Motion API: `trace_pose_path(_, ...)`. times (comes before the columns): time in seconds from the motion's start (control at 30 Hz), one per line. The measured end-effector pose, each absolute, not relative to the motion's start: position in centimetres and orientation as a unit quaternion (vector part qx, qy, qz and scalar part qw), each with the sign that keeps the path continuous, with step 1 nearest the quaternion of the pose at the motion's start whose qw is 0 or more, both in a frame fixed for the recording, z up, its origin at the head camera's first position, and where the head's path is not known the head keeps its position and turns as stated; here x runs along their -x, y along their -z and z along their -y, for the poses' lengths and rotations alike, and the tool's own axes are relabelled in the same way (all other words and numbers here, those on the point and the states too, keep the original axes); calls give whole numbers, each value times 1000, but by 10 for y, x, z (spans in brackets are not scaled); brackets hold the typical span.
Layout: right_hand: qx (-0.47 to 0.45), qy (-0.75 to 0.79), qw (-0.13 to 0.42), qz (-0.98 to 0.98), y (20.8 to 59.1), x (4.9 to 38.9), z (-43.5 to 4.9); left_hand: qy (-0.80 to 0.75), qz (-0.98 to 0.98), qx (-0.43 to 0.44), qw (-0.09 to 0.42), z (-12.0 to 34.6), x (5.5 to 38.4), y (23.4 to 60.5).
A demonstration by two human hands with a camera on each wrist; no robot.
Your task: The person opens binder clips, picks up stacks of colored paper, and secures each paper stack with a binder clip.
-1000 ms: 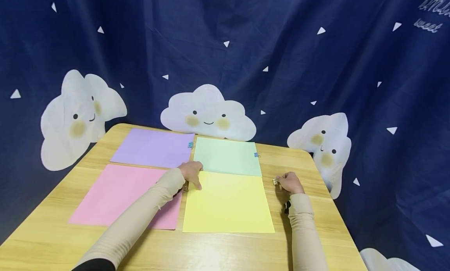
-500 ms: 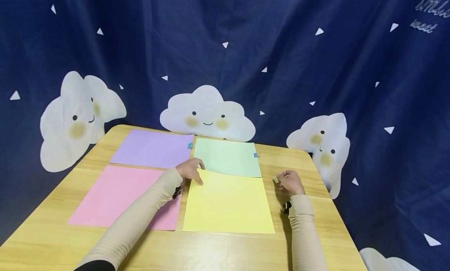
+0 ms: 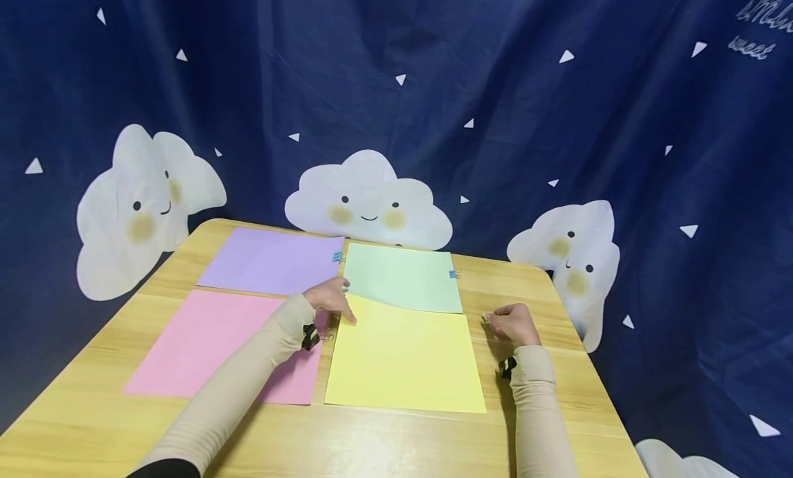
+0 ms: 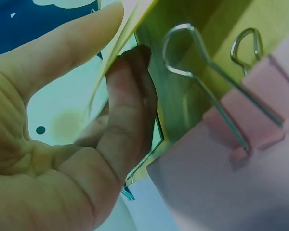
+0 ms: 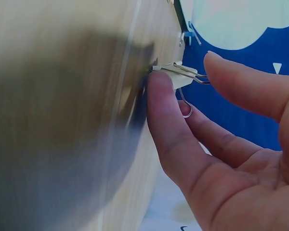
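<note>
In the head view my left hand point(image 3: 328, 297) is at the back left corner of the yellow paper point(image 3: 405, 361). It pinches that corner between thumb and fingers, and the paper's back edge bows upward there. The left wrist view shows the thumb on one face of the yellow paper point(image 4: 121, 38) and curled fingers on the other; more than one layer seems to show. Right of the paper, low over the table, my right hand point(image 3: 514, 323) holds a small pale yellow binder clip point(image 5: 185, 77). Its wire handles lie among the thumb and fingers.
Pink paper point(image 3: 217, 340) lies left of the yellow, bearing a pink binder clip point(image 4: 260, 106) close to my left wrist. Behind are purple paper point(image 3: 272, 261) and green paper point(image 3: 403, 275), each with a blue clip on its right edge. A dark curtain hangs behind the table.
My left hand has shifted slightly left, raising the yellow paper's back left corner, so its back edge now curves. The right hand stays nearly in place; its clip shows less in the head view.
</note>
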State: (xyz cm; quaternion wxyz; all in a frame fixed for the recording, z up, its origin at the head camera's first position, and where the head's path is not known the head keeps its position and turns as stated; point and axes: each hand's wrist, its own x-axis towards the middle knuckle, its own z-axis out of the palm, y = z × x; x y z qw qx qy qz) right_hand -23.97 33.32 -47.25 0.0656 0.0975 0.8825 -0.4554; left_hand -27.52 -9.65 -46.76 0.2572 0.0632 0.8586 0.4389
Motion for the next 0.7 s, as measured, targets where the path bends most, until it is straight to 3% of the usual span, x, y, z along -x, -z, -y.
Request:
trace_pose_path(0.33, -106, 473, 50, -873, 477, 242, -335, -457, -846, -105, 254, 98, 276, 469)
trace_pose_path(0.7, -122, 491, 29, -862, 483, 243, -334, -549, -776, -53, 305, 95, 273, 465)
